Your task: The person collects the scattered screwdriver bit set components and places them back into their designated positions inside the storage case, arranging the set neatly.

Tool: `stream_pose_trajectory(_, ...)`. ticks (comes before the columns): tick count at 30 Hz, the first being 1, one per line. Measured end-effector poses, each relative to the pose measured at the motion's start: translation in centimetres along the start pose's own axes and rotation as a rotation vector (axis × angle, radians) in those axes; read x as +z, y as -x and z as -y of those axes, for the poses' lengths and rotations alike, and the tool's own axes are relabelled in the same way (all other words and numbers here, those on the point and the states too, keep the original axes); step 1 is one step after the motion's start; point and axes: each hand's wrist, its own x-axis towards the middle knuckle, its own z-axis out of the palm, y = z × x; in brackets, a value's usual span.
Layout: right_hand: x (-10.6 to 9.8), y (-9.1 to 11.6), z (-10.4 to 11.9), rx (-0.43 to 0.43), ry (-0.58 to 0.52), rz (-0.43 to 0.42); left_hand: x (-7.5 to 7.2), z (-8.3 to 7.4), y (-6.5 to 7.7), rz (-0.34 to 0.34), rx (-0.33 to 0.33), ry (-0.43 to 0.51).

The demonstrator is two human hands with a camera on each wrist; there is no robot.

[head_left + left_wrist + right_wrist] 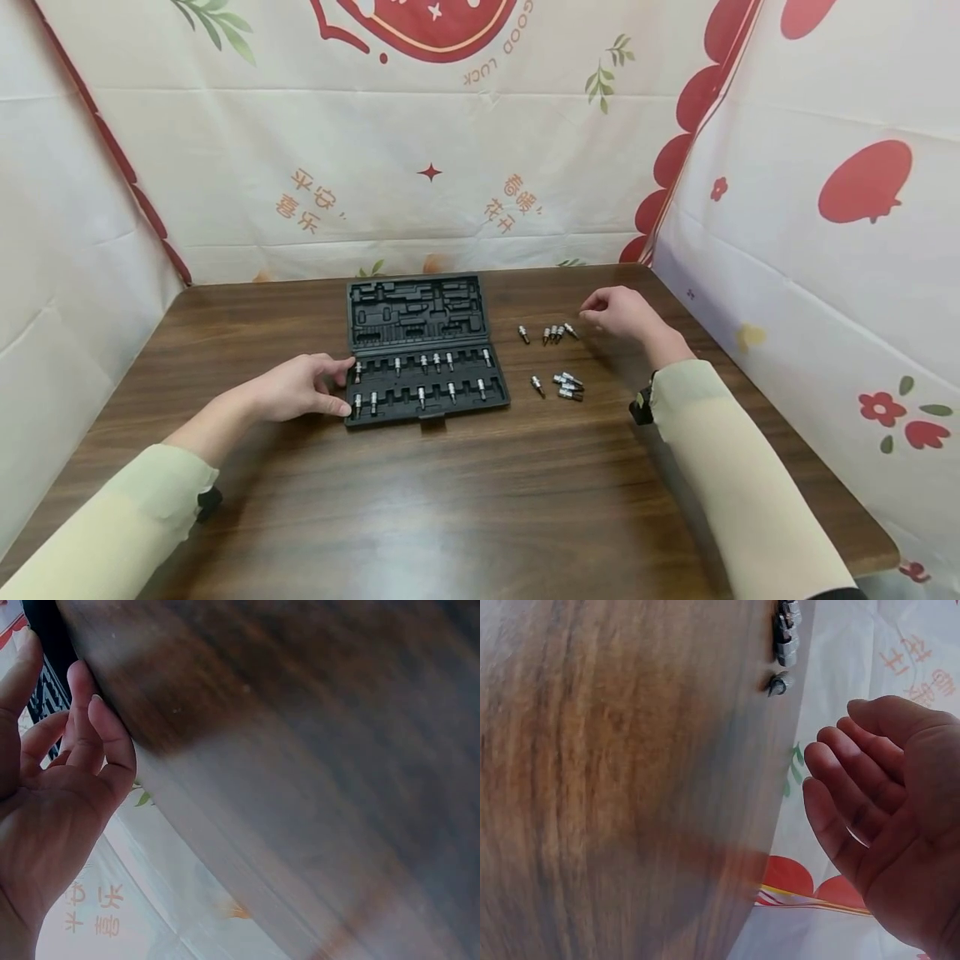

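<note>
An opened black bit-socket case (427, 408) lies on the table, its lid laid back. Silver bit sockets (422, 397) with dark tips sit in two rows of its slots. My left hand (300, 387) rests at the case's left side, thumb at the front corner and a fingertip further back on the edge. My right hand (624, 313), fingers loosely bent and holding nothing, hovers right of a back group of loose bit sockets (558, 333). In the right wrist view one bit socket (779, 683) lies nearest its fingertips. More loose bit sockets (568, 386) lie closer to the front.
The brown wooden table (480, 500) has a right edge sloping away near my right forearm. A white printed cloth (480, 183) hangs behind it and on both sides. The case lid (417, 312) has moulded hollows, and a latch (432, 424) juts from the front.
</note>
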Motion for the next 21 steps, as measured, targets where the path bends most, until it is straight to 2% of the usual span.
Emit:
stream_pose_trajectory(8,1.0,-0.2,-0.7,0.01,-0.046,0.006,-0.1,-0.1,0.0,-0.007,0.004,0.005)
stream_pose_trajectory(14,1.6,-0.7,-1.3,0.033,-0.128,0.052,-0.1,-0.1,0.1,-0.009,-0.011,0.013)
stream_pose_trajectory(21,2.0,-0.8,-1.6,0.05,-0.167,0.073,0.1,-0.1,0.1,-0.008,-0.015,0.018)
